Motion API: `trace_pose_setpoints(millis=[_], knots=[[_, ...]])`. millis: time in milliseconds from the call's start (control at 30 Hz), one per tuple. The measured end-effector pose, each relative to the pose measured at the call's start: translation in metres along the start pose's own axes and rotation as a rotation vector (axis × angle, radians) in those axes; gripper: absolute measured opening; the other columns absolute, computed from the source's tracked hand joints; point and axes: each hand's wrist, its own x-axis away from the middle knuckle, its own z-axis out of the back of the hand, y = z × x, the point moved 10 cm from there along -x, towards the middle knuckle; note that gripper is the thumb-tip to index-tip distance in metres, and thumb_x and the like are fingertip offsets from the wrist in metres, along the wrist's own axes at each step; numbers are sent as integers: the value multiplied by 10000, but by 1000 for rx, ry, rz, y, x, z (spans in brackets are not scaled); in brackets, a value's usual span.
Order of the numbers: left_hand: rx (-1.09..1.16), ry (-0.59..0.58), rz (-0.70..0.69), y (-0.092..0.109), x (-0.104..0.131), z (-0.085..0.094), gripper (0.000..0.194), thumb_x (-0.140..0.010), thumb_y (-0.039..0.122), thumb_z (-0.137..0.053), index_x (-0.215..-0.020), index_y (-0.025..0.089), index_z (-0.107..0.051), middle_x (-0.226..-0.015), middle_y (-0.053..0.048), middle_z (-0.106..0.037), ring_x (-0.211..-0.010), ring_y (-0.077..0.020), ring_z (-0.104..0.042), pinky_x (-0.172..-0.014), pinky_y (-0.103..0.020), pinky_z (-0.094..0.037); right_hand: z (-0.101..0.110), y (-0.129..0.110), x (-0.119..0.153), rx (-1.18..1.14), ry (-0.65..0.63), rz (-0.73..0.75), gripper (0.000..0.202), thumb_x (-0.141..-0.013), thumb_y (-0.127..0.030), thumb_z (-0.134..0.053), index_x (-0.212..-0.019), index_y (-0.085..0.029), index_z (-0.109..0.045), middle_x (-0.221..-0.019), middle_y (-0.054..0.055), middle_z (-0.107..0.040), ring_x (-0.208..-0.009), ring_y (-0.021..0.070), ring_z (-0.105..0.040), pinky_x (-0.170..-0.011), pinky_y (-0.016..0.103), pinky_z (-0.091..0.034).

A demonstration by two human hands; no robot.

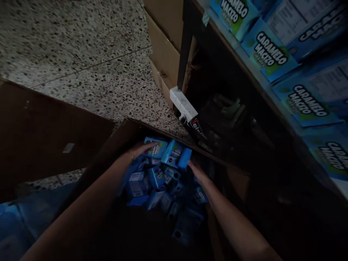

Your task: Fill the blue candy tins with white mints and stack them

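Inside a dark cardboard box [130, 125] lies a loose heap of small blue candy boxes [157, 176]. At the heap's far side, a short row of these boxes is pinched between my two hands. My left hand [140, 149] presses the left end, its fingers lying along a box marked "Caramelo Macizo" [161, 148]. Against the right end of the row, a blue box [185, 158], is my right hand [195, 170], its fingers mostly hidden behind it. Between them stands another candy box [172, 152], tilted. The deep part of the carton is too dark to make out.
A shelf [231, 43] on the right bears large blue "Caramelo Macizo" packs [272, 50]. Under it are a white-and-black box [185, 105] and dark clutter. Brown cartons [164, 54] stand beyond, on a speckled floor [81, 54]. A cardboard flap [49, 134] spreads left.
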Motion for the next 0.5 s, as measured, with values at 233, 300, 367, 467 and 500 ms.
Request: trace_pose_setpoints(millis=[233,300,367,467,500], knots=[[159,-129,104,-19,11,-20,501,-474,382,-728,-904,158,-604,-931,-104,-636,-847,-254,-577,-632,-361,-479,-24,-5,2,-361,-48,-50,731,-632,-459,-598,-1281,-319,-291,-1187,16,-517,-1035,210,-498,-843,420,-413],[261,-147,25,-15,24,-28,510,-489,324,-728,-948,158,-584,-936,-90,-633,-822,-233,-586,-646,-348,-484,-29,-3,11,-449,-92,-78,680,-664,-450,-571,-1274,-327,-297,-1155,17,-541,-968,214,-536,-755,414,-461],[361,-141,-61,-9,44,-36,583,-482,256,-733,-1027,179,-543,-903,-58,-639,-785,-202,-596,-655,-313,-485,-31,-8,22,-519,-114,-58,672,-659,-435,-581,-1266,-328,-313,-1140,17,-552,-957,216,-542,-717,392,-476],[471,-87,-113,-6,77,-45,727,-476,206,-732,-1145,214,-449,-813,-8,-642,-700,-154,-599,-639,-265,-479,-32,-20,37,-554,-117,-36,740,-589,-414,-647,-1254,-330,-332,-1139,11,-555,-972,219,-537,-718,362,-477],[500,-75,-111,-6,88,-48,769,-474,202,-734,-1175,217,-417,-785,3,-640,-672,-141,-597,-636,-257,-477,-31,-24,43,-553,-115,-40,751,-576,-414,-657,-1250,-329,-338,-1141,11,-554,-972,219,-538,-722,359,-476]])
